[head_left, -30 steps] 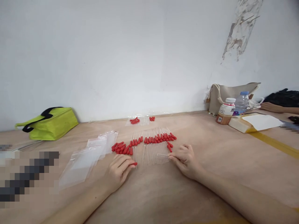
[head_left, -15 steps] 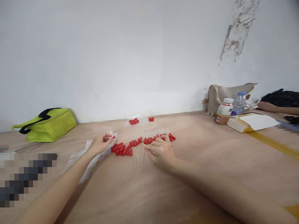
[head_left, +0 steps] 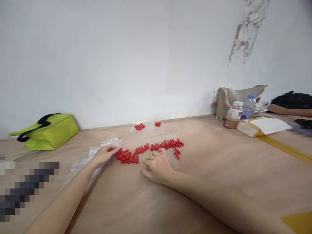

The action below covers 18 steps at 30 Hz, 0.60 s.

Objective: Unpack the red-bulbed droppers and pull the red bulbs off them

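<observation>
The left hand (head_left: 103, 156), fingers narrow, is at the red bulbs (head_left: 126, 156) on the counter (head_left: 117, 198); the right hand (head_left: 158, 167), fingers curled, covers clear tubes (head_left: 172, 158). What either holds cannot be told.

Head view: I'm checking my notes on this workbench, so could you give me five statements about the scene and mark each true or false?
1. The fingertips of the left hand are at the pile of loose red bulbs. True.
2. The right hand is on the green bag. False: it is over the clear tubes, and the bag stands far to the left.
3. A row of red-ended tubes lies beyond the right hand, nearer the wall. True.
4. The clear plastic bags lie to the right of the right hand. False: they lie on the left, partly hidden by the left forearm.
5. The white-capped bottle stands left of the blue-capped bottle. True.
</observation>
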Available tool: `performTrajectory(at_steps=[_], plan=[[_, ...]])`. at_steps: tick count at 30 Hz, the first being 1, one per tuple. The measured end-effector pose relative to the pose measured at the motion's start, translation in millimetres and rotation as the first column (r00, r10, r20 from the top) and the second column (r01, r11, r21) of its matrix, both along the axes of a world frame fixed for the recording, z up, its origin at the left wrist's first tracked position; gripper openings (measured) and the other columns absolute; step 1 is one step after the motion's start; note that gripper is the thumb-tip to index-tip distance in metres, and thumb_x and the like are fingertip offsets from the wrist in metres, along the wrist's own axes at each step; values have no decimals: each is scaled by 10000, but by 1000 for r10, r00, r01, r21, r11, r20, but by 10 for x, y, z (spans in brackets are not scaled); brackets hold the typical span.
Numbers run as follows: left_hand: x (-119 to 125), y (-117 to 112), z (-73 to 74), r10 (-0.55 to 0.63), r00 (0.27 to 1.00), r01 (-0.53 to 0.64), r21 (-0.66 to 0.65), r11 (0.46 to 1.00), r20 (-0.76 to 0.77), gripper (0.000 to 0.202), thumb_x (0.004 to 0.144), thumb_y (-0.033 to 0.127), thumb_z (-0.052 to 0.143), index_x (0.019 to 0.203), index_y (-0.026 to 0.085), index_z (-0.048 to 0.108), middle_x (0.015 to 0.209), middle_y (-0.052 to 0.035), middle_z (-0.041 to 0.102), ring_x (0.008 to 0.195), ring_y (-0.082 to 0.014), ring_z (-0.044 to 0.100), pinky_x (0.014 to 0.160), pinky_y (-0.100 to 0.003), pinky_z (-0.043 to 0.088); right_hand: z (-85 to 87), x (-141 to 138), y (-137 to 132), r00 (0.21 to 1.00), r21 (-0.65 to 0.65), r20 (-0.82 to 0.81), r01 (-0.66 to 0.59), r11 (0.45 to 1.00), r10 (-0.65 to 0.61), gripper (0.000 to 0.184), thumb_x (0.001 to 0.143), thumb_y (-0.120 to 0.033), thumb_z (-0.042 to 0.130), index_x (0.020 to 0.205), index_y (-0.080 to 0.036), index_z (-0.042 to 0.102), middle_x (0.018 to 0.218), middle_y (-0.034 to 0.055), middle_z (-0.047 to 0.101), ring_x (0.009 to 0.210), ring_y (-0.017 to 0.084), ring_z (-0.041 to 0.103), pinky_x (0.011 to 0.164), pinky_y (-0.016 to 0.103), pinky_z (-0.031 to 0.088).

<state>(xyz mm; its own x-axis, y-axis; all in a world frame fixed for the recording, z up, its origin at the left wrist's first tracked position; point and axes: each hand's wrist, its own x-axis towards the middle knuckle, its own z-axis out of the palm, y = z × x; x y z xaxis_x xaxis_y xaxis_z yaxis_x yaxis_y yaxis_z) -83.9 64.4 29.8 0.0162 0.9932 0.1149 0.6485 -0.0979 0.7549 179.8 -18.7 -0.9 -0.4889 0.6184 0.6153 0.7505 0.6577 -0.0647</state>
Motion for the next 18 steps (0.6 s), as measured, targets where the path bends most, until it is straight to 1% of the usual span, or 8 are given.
performTrajectory(at_steps=[3,6,10,14,16,18], plan=[[6,-7,5,-4,1000,4,-4,1000,-6,443,562,594,596,683,170,645,672,-9,658,685,-195,589,654,-280,435,21,-4,-52,1000,-54,6,-19,998,19,405,728,-575,498,726,-188,622,694,33,629,778,179,470,760,377,220],[11,-13,3,7,1000,-7,6,1000,-15,463,571,609,576,690,166,636,668,-7,649,666,-187,577,634,-274,427,31,-4,-82,999,-65,19,-38,997,39,472,712,-628,475,757,-183,626,717,49,630,789,190,477,764,383,223],[16,-22,-5,-2,999,2,6,1000,-42,477,589,611,559,720,159,633,698,-20,653,679,-189,577,634,-276,427,17,-17,-88,999,-74,11,-46,996,47,452,708,-612,495,786,-187,628,722,45,628,768,184,480,768,389,221],[0,-8,-13,5,995,-1,42,999,-95,438,617,585,540,705,166,631,691,-23,649,674,-195,573,637,-284,428,45,20,-76,998,-57,-44,-43,997,40,383,722,-562,518,776,-199,625,719,30,634,754,176,479,755,374,225],[1,3,-2,48,991,-36,97,995,-128,399,629,553,540,716,174,627,721,-33,643,721,-218,570,658,-303,426,81,114,-69,997,-38,-80,-17,999,14,305,747,-492,530,787,-206,626,735,26,640,734,165,480,746,363,225],[45,-12,30,120,981,-90,185,979,-155,347,641,508,545,748,186,616,808,-51,627,841,-253,546,717,-329,414,110,278,-65,994,-8,-108,14,1000,-14,215,767,-405,536,812,-216,629,740,17,643,706,150,480,743,354,225]])
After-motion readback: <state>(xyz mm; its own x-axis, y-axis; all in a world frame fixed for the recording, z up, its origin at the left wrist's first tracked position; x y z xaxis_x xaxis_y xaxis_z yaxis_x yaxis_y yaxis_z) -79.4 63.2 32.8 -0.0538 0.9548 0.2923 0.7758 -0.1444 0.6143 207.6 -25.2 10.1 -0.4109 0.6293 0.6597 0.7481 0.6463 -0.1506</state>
